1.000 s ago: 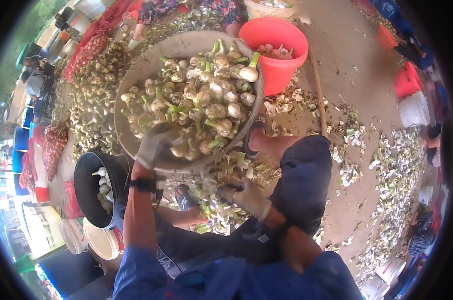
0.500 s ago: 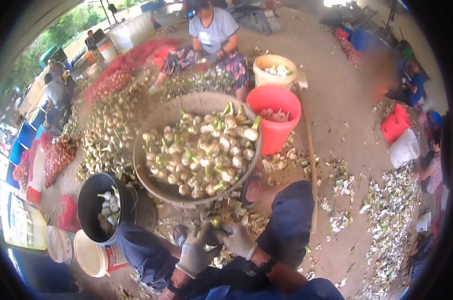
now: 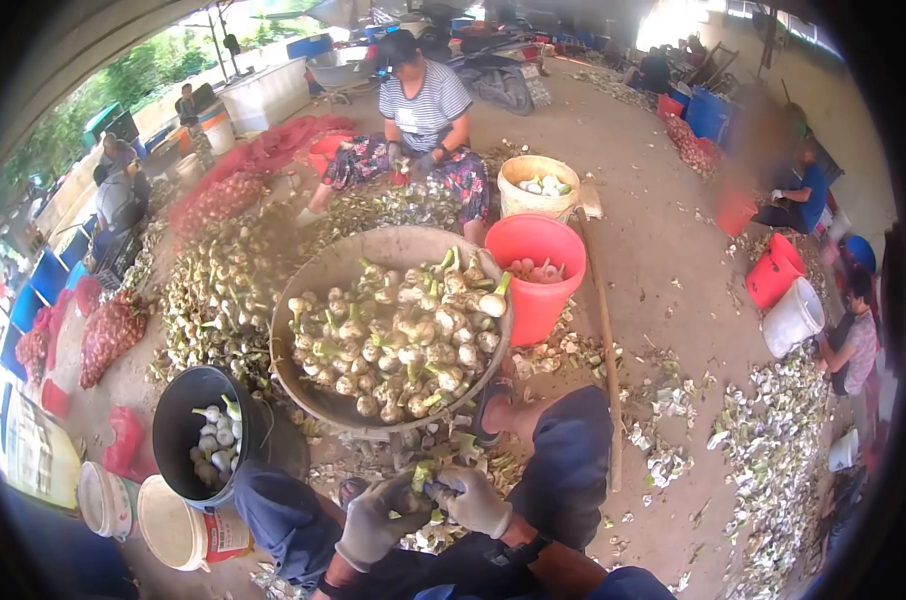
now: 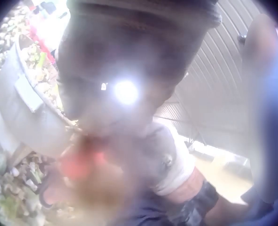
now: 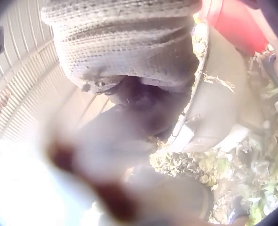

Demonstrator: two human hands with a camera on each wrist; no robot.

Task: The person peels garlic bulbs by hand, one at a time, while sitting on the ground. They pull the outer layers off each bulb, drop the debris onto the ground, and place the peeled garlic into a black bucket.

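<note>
In the head view my gloved left hand (image 3: 378,522) grips a garlic bulb with a green stem (image 3: 422,478), low between the knees. My gloved right hand (image 3: 476,501) meets it from the right, fingers curled round something small and dark whose shape I cannot tell. Just beyond both hands stands a wide round tub (image 3: 393,428) heaped with untrimmed garlic (image 3: 403,335). The right wrist view shows the knitted glove (image 5: 129,47) close up, its fingers bent inward; the left wrist view is blurred by glare over the dark glove (image 4: 125,61).
A black bucket (image 3: 173,430) with white bulbs stands left, lidded pails (image 3: 168,520) beside it. A red bucket (image 3: 538,300) and yellowish basket (image 3: 538,203) stand beyond the tub at right. A long stick (image 3: 605,370) lies on the ground. A seated person (image 3: 425,105) works opposite.
My left hand has come back from the tub to my right hand, and a green-stemmed bulb is now between them. The head view has tilted up.
</note>
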